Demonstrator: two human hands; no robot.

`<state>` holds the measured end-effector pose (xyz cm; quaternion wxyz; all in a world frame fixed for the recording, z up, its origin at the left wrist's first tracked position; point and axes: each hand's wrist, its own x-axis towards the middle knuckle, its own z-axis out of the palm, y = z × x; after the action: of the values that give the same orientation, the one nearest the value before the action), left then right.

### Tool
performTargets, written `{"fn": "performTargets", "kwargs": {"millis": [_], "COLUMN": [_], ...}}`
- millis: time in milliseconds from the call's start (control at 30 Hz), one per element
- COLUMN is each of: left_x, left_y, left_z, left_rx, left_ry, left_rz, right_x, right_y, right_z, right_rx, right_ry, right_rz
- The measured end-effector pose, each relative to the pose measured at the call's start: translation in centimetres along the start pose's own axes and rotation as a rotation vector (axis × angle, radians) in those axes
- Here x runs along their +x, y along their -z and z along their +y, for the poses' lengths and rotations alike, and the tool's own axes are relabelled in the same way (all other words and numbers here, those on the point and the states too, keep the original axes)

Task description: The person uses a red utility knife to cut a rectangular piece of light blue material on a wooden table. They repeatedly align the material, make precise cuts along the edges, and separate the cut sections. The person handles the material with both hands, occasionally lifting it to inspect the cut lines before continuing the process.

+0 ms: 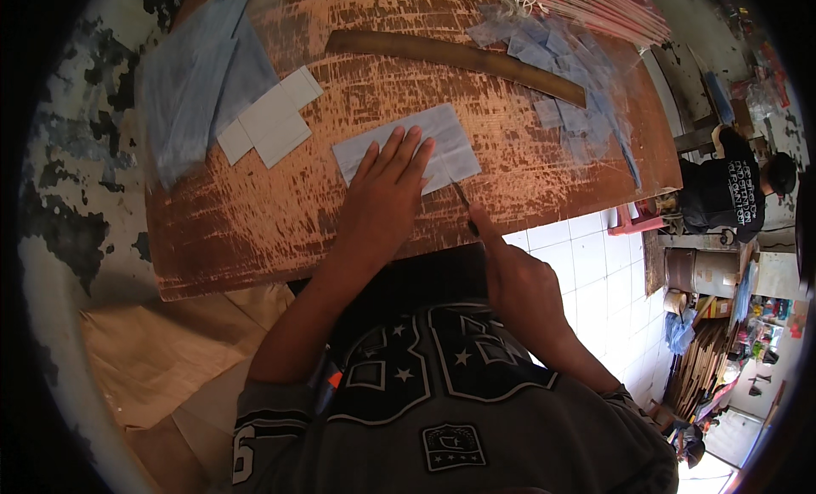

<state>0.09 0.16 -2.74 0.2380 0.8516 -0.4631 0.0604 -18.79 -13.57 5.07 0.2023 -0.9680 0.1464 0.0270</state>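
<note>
On a scuffed brown worktop (229,247), a person's left hand (384,181) is lying open, fingers spread, pressing a grey-blue sheet (457,144) near the middle of the near edge, probably keeping it from sliding. The right hand (517,273) is closing around a knife (461,196), its dark blade meeting the sheet's near side; contact is hard to confirm, the tip being so small. The forefinger is stretching toward the blade, seemingly for control.

Toward the left edge, a white card (270,124) is lying beside piled film (183,90). Toward the far right corner, a brown strip (455,59) is resting one end among loose pieces (557,48), perhaps weighing them down; pink sticks (612,11) are lying beyond. These things are lying loose, no container holding them.
</note>
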Motion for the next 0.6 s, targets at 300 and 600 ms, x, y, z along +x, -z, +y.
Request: {"fn": "performTargets", "kwargs": {"millis": [300,600], "left_x": [0.0,0.1], "left_y": [0.0,0.1], "left_z": [-0.1,0.1], "left_rx": [-0.011,-0.009], "left_ry": [-0.008,-0.009], "left_rz": [0.001,0.014], "right_x": [0.3,3.5], "right_y": [0.6,0.0], "right_z": [0.8,0.8], "right_rx": [0.07,0.207], "right_ry": [0.038,0.121], "right_rz": [-0.024,0.17]}}
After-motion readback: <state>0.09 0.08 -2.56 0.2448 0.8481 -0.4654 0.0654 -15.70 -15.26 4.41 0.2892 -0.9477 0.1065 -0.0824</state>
